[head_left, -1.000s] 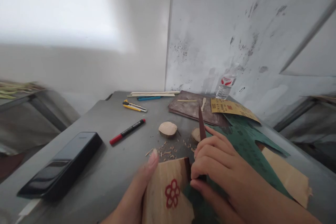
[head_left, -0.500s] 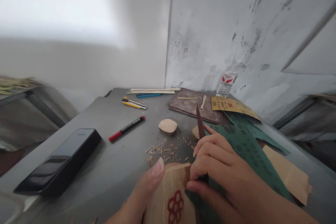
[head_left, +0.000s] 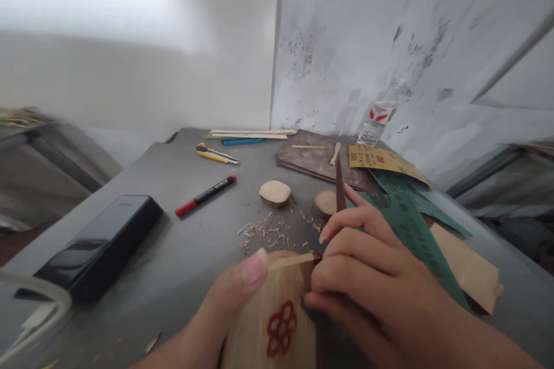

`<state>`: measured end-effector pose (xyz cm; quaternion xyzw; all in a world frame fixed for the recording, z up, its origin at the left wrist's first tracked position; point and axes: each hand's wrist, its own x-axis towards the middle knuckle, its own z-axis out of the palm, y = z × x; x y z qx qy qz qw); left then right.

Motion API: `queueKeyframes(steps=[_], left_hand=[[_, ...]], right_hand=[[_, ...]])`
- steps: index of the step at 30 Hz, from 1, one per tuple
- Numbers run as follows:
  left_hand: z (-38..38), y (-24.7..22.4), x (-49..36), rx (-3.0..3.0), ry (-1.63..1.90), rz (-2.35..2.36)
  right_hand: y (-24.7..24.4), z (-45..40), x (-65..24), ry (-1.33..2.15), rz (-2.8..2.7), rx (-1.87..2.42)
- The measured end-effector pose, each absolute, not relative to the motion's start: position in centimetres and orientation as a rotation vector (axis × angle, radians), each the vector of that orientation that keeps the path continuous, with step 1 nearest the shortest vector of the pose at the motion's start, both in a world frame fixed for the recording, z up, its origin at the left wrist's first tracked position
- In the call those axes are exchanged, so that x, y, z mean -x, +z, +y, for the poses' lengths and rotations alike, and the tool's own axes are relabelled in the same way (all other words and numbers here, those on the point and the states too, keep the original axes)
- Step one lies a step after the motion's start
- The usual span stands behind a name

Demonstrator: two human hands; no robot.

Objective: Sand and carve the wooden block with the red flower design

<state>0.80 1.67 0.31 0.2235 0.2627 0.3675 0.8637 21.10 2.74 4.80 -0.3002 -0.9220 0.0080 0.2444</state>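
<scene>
Fingers of the left hand (head_left: 220, 300) clench a pale wooden block (head_left: 268, 328) marked with a red flower, thumb on top, low at centre, near scattered wood shavings (head_left: 264, 233). Right fingers (head_left: 346, 248) pinch a dark pointed sliver (head_left: 340, 184) upright just beyond the block, beside green sandpaper (head_left: 411, 236). A loosened pinch could let that tip slip and jab the hand. Further right, a tilted plastic bottle (head_left: 376, 118) appears to hold clear liquid.

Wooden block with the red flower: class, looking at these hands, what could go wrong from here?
The dark pointed blade in the right hand is close to the left hand gripping the wooden block, so a slip might cut a finger. The green sandpaper under the right hand could also slide.
</scene>
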Motion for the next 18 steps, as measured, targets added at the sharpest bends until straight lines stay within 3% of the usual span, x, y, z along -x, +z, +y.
queueKeyframes(steps=[8,18], left_hand=[[1.4,0.9,-0.4,-0.508,0.707,0.485],[1.3,1.6,-0.5,-0.466,0.717,0.488]], right_hand=[[5.7,2.7,-21.5,0.301,-2.496,0.839],[4.4,2.5,-21.1,0.193,-2.412,0.684]])
